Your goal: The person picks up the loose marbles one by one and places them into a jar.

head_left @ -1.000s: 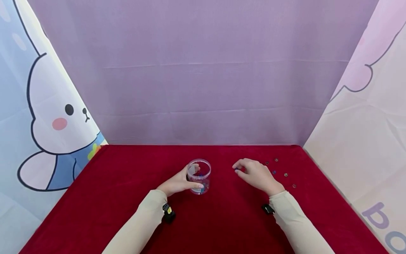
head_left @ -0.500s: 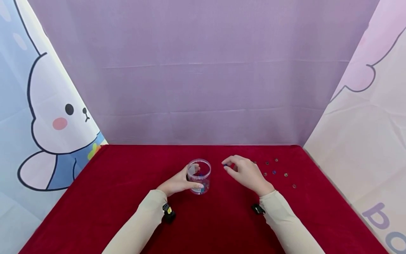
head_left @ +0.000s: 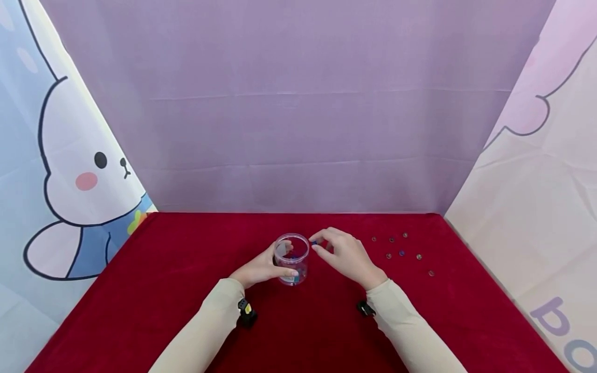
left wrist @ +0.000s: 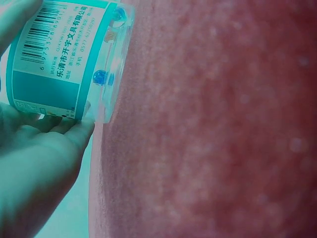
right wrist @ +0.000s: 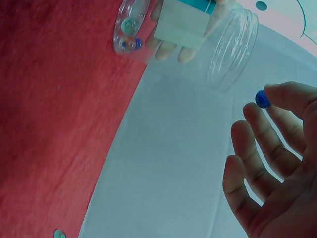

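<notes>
A clear plastic jar [head_left: 294, 259] with a lidless round mouth stands upright on the red cloth. My left hand [head_left: 263, 268] is curled round its left side, thumb in front. In the left wrist view, the jar's label [left wrist: 54, 54] carries a barcode and printed text. Several marbles [right wrist: 130, 27] lie at the jar's bottom, blue and greenish among them. Just right of the rim, my right hand [head_left: 346, 255] pinches a blue marble [right wrist: 262, 98] between thumb and a finger. Its other fingers spread loosely in the right wrist view.
Several loose marbles [head_left: 402, 253] lie scattered on the right part of the red cloth [head_left: 186, 248]. A purple curtain [head_left: 298, 114] hangs behind the table. Printed cloth panels [head_left: 536, 207] stand at both sides. A black strap device sits at each wrist.
My right hand has moved left with the blue marble, from near the scattered marbles to beside the jar's rim. The left hand and jar have stayed in place.
</notes>
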Available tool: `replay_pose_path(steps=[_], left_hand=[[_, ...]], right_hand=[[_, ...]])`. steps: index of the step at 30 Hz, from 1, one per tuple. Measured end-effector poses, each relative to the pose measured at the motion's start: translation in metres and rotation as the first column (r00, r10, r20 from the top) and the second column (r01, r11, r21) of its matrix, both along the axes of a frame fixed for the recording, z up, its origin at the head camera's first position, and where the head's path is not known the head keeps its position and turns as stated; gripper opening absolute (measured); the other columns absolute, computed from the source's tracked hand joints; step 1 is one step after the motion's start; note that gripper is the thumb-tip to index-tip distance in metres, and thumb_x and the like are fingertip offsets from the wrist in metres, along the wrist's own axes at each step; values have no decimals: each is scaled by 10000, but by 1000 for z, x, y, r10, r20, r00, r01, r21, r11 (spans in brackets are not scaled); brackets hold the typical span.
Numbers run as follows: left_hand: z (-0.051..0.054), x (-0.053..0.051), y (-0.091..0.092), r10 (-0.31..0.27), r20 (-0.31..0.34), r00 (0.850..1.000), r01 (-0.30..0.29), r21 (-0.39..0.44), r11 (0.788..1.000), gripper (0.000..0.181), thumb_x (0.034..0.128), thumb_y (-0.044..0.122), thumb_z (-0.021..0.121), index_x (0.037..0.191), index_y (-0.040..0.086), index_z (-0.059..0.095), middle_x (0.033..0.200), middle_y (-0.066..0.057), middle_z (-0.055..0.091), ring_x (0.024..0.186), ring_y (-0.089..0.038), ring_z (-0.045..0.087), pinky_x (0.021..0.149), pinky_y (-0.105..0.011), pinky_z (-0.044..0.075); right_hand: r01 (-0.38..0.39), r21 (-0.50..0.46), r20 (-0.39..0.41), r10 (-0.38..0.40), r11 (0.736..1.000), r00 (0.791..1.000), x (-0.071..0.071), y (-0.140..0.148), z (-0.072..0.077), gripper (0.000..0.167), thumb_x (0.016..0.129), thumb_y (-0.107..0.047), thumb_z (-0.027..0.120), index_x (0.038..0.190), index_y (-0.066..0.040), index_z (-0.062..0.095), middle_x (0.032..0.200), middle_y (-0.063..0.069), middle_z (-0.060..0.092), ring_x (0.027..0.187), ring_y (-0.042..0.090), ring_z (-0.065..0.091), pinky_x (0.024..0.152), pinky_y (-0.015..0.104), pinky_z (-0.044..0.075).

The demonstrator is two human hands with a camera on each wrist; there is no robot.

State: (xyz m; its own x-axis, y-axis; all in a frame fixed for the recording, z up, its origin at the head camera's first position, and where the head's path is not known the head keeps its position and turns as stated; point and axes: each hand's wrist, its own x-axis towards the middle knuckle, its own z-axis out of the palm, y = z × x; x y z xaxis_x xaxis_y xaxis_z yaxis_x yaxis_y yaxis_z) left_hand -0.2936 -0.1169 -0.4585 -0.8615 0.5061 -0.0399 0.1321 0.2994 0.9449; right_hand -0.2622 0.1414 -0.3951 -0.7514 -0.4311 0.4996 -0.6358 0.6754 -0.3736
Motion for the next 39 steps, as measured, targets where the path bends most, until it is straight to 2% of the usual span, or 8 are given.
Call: replay_pose_path(steps=[8, 19, 23, 30, 39], left_hand=[[1, 1, 0, -8, 4, 1000, 7, 7, 1000, 938, 834, 343, 833, 1557, 161, 264, 1554, -36, 369, 1385, -275, 375, 1092, -564, 356], [-2, -1, 0, -2, 11, 1000, 2, 19, 1000, 945, 843, 315, 831, 1564, 154, 242, 1519, -41, 409, 1359, -261, 409, 1094, -520, 374], [-3, -2, 0, -8, 3, 1000, 8, 18, 1000, 949, 846, 319, 827, 1566, 143, 234, 1514, -49, 411, 1350, -268, 416, 1082, -518, 390], [-3, -4, 0, -21, -14, 1000, 21, 35, 999, 898, 850, 284, 828, 1540, 125, 276, 1514, -76, 415, 1364, -277, 416, 1112, -504, 352], [-3, -3, 1, -22, -19, 1000, 22, 20, 1000, 911, 853, 305, 824, 1549, 117, 266, 1544, -75, 384, 1388, -287, 384, 1110, -530, 346]], right_hand=[[-34, -1, -15, 34, 999, 999, 0, -12, -2, 205, 925, -232, 752, 1125, -205, 717, 1016, -106, 650, 759, 30, 559, 631, 208, 515], [-40, 9, 18, 40, 999, 999, -1, -24, -7, 236, 911, -214, 767, 1143, -216, 723, 1031, -109, 657, 779, 48, 532, 634, 205, 512], [-44, 11, 21, 43, 999, 999, -2, -26, -10, 229, 911, -195, 766, 1137, -207, 729, 997, -122, 647, 746, 54, 516, 606, 219, 500], [-39, 16, 28, 39, 999, 999, -2, -25, -9, 197, 932, -246, 744, 1124, -207, 727, 985, -135, 631, 759, 54, 538, 605, 225, 492], [-42, -12, 24, 42, 999, 999, -1, -21, -10, 193, 936, -260, 738, 1124, -221, 712, 1030, -124, 638, 798, 103, 604, 637, 216, 515]])
